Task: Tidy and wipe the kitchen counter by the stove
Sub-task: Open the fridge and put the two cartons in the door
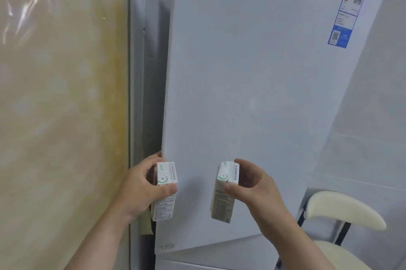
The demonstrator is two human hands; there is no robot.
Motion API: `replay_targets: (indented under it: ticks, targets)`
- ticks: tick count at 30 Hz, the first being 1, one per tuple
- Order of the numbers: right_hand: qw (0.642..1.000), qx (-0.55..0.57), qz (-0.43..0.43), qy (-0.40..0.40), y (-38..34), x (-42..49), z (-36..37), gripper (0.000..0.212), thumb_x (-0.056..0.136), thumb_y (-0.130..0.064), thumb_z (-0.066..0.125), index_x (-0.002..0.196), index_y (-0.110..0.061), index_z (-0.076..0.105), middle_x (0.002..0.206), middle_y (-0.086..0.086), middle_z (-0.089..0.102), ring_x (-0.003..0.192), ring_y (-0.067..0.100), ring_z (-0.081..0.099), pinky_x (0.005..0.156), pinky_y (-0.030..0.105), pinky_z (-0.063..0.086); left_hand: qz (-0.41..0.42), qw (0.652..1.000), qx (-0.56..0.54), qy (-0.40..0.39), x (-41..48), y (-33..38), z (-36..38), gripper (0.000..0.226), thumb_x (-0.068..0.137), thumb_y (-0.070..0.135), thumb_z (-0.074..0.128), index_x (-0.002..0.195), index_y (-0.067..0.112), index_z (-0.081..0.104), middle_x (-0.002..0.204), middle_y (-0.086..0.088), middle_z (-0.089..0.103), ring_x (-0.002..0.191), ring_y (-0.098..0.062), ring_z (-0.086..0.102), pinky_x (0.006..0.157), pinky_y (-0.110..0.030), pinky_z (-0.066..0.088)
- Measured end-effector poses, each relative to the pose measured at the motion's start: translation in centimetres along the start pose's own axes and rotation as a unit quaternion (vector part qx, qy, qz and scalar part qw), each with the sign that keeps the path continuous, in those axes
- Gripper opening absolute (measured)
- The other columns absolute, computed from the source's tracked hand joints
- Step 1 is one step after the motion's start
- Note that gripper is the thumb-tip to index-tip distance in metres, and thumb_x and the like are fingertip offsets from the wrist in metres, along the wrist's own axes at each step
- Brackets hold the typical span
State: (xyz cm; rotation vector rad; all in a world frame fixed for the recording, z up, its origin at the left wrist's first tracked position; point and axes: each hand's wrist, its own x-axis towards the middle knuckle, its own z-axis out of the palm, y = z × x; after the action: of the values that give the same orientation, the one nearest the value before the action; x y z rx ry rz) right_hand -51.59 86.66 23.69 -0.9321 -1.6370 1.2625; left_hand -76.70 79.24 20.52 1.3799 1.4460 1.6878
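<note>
Layout, head view:

- Wall panel [61, 94]: fills the left side.
- Vertical frame strip [131, 94]: just right of the wall panel, between it and the refrigerator.
- Refrigerator door [252, 94]: centre, behind both hands.
- Lower door [219, 255]: directly beneath the refrigerator door.
- Label sticker [349, 9]: on the refrigerator door, upper right corner.
- Left hand [140, 184]: lower centre-left, before the door's left edge, gripping the left carton [165, 190].
- Right hand [252, 184]: right of it, gripping the right carton [225, 190]; the two cartons are side by side, apart.
- Chair [342, 210]: lower right, beside the refrigerator.
- Tiled wall [373, 116]: behind the chair.
</note>
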Motion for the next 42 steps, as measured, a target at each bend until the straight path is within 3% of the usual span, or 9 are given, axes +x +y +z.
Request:
replay_targets:
  ticks: [4, 8, 12, 16, 20, 28, 34, 37, 42]
  targets:
    - [0.999, -0.018, -0.007, -0.031, -1.3, -3.8, -0.9, 0.061, 0.061, -0.020, 0.082, 0.119, -0.025, 0.062, 0.108, -0.010, 0.073, 0.104, 0.010, 0.068, 0.096, 0.039, 0.054, 0.006, 0.999, -0.028, -0.014, -4.8, 2.7, 0.8, 0.055, 0.036, 0.030, 0.092, 0.087, 0.027, 0.072, 0.101, 0.006, 0.074, 0.087, -0.011, 0.071, 0.067, -0.024, 0.056]
    - [0.999, -0.012, -0.016, -0.035, -2.5, -7.5, -2.2, 0.073, 0.052, -0.032, 0.084, 0.121, -0.024, 0.061, 0.109, -0.011, 0.073, 0.105, 0.009, 0.068, 0.097, 0.040, 0.053, 0.003, 0.999, -0.040, -0.036, -9.0, 4.6, 2.1, 0.079, 0.024, 0.053, 0.095, 0.092, 0.021, 0.073, 0.095, -0.006, 0.074, 0.085, -0.017, 0.070, 0.064, -0.024, 0.054]
    - [0.998, -0.016, -0.036, -0.048, -3.9, -11.5, -4.5, 0.054, 0.058, -0.021, 0.081, 0.110, -0.025, 0.065, 0.103, -0.009, 0.075, 0.100, 0.010, 0.069, 0.088, 0.034, 0.056, 0.004, 0.996, -0.023, -0.090, -12.8, 6.3, 3.9, 0.067, 0.032, 0.036, 0.096, 0.093, 0.021, 0.072, 0.096, -0.015, 0.071, 0.088, -0.022, 0.069, 0.072, -0.031, 0.054]
    - [0.997, -0.011, -0.048, -0.051, -5.5, -15.9, -7.1, 0.052, 0.062, -0.015, 0.076, 0.113, -0.021, 0.065, 0.101, -0.004, 0.076, 0.097, 0.012, 0.071, 0.075, 0.023, 0.054, -0.005, 0.992, -0.011, -0.128, -16.1, 7.5, 5.9, 0.071, 0.033, 0.027, 0.096, 0.099, 0.016, 0.072, 0.106, -0.006, 0.072, 0.099, -0.024, 0.070, 0.077, -0.031, 0.055]
    - [0.997, -0.006, -0.073, -0.038, -6.9, -20.0, -9.5, 0.038, 0.063, -0.012, 0.073, 0.099, -0.022, 0.069, 0.095, -0.003, 0.077, 0.089, 0.010, 0.072, 0.070, 0.020, 0.054, 0.008, 0.985, 0.004, -0.172, -18.9, 9.5, 8.5, 0.075, 0.033, 0.044, 0.098, 0.098, 0.017, 0.072, 0.101, -0.016, 0.070, 0.095, -0.023, 0.069, 0.076, -0.029, 0.052]
    - [0.997, -0.001, -0.078, -0.002, -7.8, -26.0, -13.3, 0.056, 0.064, -0.014, 0.075, 0.118, -0.019, 0.063, 0.101, -0.005, 0.076, 0.095, 0.010, 0.071, 0.073, 0.018, 0.054, 0.011, 0.983, 0.005, -0.184, -22.0, 12.3, 11.3, 0.077, 0.036, 0.032, 0.091, 0.108, 0.012, 0.070, 0.104, -0.008, 0.072, 0.098, -0.028, 0.069, 0.078, -0.034, 0.056]
    - [0.995, -0.035, -0.086, 0.042, -7.3, -28.6, -15.8, 0.071, 0.057, -0.029, 0.080, 0.125, -0.031, 0.059, 0.094, 0.005, 0.077, 0.090, 0.020, 0.072, 0.078, 0.028, 0.056, 0.004, 0.977, 0.000, -0.214, -22.8, 13.9, 12.8, 0.089, 0.024, 0.049, 0.095, 0.106, 0.023, 0.073, 0.108, 0.002, 0.073, 0.098, -0.019, 0.070, 0.073, -0.030, 0.059]
    - [0.991, -0.076, -0.095, 0.049, -6.8, -29.4, -16.8, 0.071, 0.057, -0.035, 0.080, 0.123, -0.050, 0.058, 0.115, 0.011, 0.071, 0.095, 0.018, 0.071, 0.092, 0.040, 0.055, 0.008, 0.973, -0.008, -0.228, -22.8, 14.3, 13.7, 0.090, 0.027, 0.044, 0.093, 0.110, 0.017, 0.071, 0.108, 0.002, 0.073, 0.096, -0.017, 0.070, 0.073, -0.027, 0.058]
    - [0.985, -0.123, -0.091, 0.086, -5.6, -29.7, -17.9, 0.073, 0.058, -0.044, 0.079, 0.116, -0.074, 0.044, 0.149, 0.013, 0.045, 0.097, 0.011, 0.069, 0.090, 0.030, 0.054, 0.016, 0.968, -0.014, -0.248, -22.1, 15.0, 15.9, 0.092, 0.027, 0.050, 0.092, 0.110, 0.017, 0.070, 0.106, -0.001, 0.074, 0.096, -0.019, 0.070, 0.076, -0.034, 0.060]
